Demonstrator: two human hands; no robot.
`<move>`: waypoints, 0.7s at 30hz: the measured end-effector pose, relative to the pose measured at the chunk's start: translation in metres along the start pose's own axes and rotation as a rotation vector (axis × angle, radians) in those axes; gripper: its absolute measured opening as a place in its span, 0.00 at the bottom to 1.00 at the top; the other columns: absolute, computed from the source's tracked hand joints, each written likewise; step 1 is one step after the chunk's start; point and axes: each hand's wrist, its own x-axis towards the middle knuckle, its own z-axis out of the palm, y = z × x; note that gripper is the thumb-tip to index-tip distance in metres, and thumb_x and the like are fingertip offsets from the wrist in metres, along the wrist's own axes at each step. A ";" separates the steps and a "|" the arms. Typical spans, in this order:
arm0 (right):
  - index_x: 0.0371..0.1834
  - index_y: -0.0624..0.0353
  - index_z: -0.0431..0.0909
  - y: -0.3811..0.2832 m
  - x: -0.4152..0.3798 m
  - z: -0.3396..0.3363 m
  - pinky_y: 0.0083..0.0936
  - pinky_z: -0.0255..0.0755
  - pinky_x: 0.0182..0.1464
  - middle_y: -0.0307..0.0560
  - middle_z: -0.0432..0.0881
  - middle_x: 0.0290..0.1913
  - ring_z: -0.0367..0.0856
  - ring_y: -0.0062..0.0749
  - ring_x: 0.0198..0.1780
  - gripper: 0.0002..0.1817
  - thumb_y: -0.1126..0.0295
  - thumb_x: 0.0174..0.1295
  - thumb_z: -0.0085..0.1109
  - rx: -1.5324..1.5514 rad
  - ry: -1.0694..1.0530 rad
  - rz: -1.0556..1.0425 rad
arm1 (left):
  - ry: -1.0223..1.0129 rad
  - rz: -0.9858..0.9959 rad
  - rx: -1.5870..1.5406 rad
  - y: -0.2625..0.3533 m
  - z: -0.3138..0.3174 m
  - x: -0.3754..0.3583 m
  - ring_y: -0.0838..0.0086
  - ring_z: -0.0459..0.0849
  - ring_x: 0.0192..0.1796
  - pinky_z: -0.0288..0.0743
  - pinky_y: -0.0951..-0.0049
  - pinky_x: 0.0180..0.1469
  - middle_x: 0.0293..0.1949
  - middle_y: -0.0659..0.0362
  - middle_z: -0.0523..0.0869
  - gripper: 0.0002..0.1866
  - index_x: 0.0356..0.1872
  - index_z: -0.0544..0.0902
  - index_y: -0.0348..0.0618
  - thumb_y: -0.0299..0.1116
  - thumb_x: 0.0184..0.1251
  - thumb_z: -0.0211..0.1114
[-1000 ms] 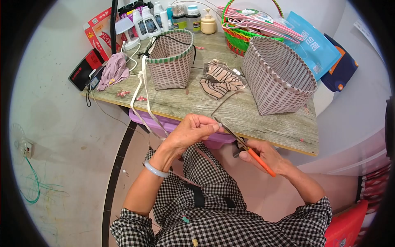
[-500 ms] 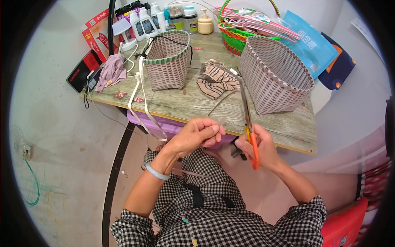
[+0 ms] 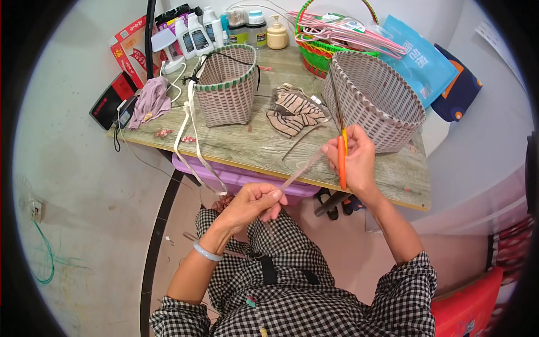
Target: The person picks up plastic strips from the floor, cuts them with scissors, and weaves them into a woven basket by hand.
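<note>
A thin, pale translucent strip [image 3: 302, 171] stretches slantwise between my two hands. My left hand [image 3: 255, 203], with a pale bangle at the wrist, pinches its lower end above my lap. My right hand [image 3: 353, 160] is over the table's front edge, closed around orange-handled scissors [image 3: 342, 160] whose blades point up and away. Its thumb and fingertips also pinch the strip's upper end. Behind the scissors stands a large woven basket [image 3: 376, 104]. To the left is a smaller woven basket [image 3: 227, 98] with a green-trimmed rim and white straps [image 3: 188, 126] hanging over the table edge.
A striped cloth [image 3: 295, 112] lies mid-table. Bottles [image 3: 199, 36] and a pump dispenser [image 3: 277, 33] line the back. A green and red basket [image 3: 314, 56] holds pink hangers. A purple bin [image 3: 241, 178] sits under the table, and a red seat [image 3: 469, 306] is at lower right.
My right hand has moved up and away with the scissors, drawing out the strip. My left hand has come lower and closer to my lap, so the strip now spans the gap.
</note>
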 end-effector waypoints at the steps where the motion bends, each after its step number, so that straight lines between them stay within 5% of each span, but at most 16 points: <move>1: 0.29 0.58 0.64 0.002 0.003 -0.001 0.15 0.65 0.27 0.34 0.71 0.23 0.69 0.12 0.26 0.18 0.78 0.53 0.71 -0.019 -0.008 0.018 | 0.019 -0.011 -0.010 0.001 -0.001 -0.001 0.87 0.71 0.20 0.63 0.86 0.23 0.19 0.66 0.79 0.15 0.34 0.83 0.38 0.38 0.76 0.56; 9: 0.28 0.58 0.63 0.008 -0.019 -0.028 0.16 0.63 0.22 0.35 0.70 0.21 0.69 0.14 0.22 0.19 0.69 0.58 0.70 -0.287 -0.155 0.077 | 0.176 -0.096 -0.010 0.011 -0.003 0.032 0.87 0.63 0.15 0.52 0.84 0.17 0.15 0.66 0.74 0.14 0.33 0.84 0.36 0.37 0.73 0.59; 12: 0.30 0.58 0.64 -0.033 -0.048 -0.033 0.17 0.61 0.15 0.36 0.70 0.19 0.68 0.17 0.15 0.20 0.63 0.60 0.69 0.018 -0.213 0.487 | 0.210 -0.176 -0.014 0.015 0.000 0.039 0.86 0.62 0.13 0.52 0.83 0.15 0.16 0.64 0.77 0.15 0.32 0.84 0.35 0.37 0.73 0.60; 21: 0.35 0.60 0.69 -0.029 -0.097 -0.053 0.17 0.66 0.14 0.37 0.70 0.16 0.72 0.20 0.14 0.32 0.35 0.63 0.52 -0.102 -0.601 0.704 | 0.181 -0.287 -0.137 0.031 0.003 0.041 0.85 0.62 0.13 0.54 0.84 0.14 0.22 0.58 0.81 0.14 0.33 0.83 0.29 0.30 0.73 0.56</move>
